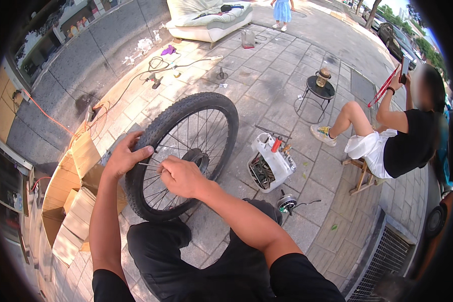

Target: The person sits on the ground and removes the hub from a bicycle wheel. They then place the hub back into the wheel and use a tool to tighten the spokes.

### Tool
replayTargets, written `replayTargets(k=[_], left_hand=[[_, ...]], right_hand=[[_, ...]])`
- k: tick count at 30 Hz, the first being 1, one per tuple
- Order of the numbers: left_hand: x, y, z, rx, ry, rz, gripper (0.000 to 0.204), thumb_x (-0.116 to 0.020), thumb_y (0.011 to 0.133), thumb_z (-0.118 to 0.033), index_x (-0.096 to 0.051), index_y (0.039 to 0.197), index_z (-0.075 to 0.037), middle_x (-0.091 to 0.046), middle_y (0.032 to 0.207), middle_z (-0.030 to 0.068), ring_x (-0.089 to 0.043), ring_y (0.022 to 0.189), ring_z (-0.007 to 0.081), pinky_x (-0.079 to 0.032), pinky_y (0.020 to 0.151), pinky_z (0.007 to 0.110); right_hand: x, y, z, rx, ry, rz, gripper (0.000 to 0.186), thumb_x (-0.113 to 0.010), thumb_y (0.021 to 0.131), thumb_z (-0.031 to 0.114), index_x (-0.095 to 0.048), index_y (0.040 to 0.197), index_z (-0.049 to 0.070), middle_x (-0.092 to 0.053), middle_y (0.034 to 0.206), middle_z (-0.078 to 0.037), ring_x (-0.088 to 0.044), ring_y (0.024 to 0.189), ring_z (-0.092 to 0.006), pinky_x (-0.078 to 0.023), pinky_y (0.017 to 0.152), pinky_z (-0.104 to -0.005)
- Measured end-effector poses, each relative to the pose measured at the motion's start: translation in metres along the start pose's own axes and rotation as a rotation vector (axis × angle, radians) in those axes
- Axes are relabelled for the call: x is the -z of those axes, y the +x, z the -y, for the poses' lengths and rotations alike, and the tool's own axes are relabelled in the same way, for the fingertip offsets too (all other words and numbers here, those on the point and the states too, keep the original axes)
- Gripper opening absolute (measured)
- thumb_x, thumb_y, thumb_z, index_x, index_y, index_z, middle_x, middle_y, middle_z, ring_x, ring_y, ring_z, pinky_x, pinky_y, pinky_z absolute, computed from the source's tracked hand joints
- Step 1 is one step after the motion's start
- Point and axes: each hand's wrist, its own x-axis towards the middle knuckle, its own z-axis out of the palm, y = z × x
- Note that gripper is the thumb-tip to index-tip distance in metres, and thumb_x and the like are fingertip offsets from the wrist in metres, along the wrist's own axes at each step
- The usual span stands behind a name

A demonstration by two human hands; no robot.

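Note:
A bicycle wheel (221,109) with a knobby black tyre stands upright and tilted in front of my knees. My left hand (123,157) grips the tyre at its left side, fingers behind it and thumb stretched across toward the rim. My right hand (181,176) is closed in front of the spokes, left of the dark hub (199,159). From its fingers a thin metal rod (148,164) points left toward the rim, close to my left thumb. The rod's exact kind does not show, and its right end is hidden inside the right hand.
A white cut-open container (282,168) of tools and a loose hub (287,202) lie right of the wheel. Cardboard (75,211) is at left, cables (158,65) beyond. A seated person (407,126) holds a phone beside a round stool (320,89); a sofa (209,22) stands far off.

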Motion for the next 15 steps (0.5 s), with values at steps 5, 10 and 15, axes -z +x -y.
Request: replayTargets(k=[5,10,15], left_hand=[[-0.015,0.028,-0.021,0.114,0.149,0.003,0.077,-0.089,0.088,-0.06,-0.076,0.128,0.005,-0.081,0.108,0.0171,-0.075,0.101,0.0234,-0.058,0.095,0.039],[-0.013,0.048,-0.016,0.203,0.031,0.08,0.081,-0.087,0.087,-0.069,-0.077,0.121,0.003,-0.078,0.097,0.0107,-0.074,0.084,0.0183,-0.061,0.078,0.036],[0.002,0.044,0.0,0.208,-0.105,0.146,0.057,-0.07,0.107,-0.051,-0.073,0.132,0.001,-0.08,0.111,0.0125,-0.075,0.094,0.0202,-0.06,0.091,0.036]], right_hand=[[0.019,0.001,0.004,-0.083,-0.051,-0.088,0.033,-0.054,0.113,0.035,-0.074,0.119,0.01,-0.075,0.109,-0.019,-0.072,0.104,-0.0451,-0.056,0.089,-0.0552],[0.018,-0.001,-0.034,-0.272,-0.211,-0.015,0.026,-0.059,0.111,0.026,-0.075,0.116,0.007,-0.075,0.108,-0.022,-0.07,0.104,-0.0472,-0.055,0.091,-0.0556],[-0.005,0.024,-0.038,-0.38,-0.078,-0.085,0.035,-0.054,0.111,0.027,-0.072,0.137,0.012,-0.078,0.117,-0.022,-0.072,0.114,-0.0451,-0.056,0.099,-0.0528]])
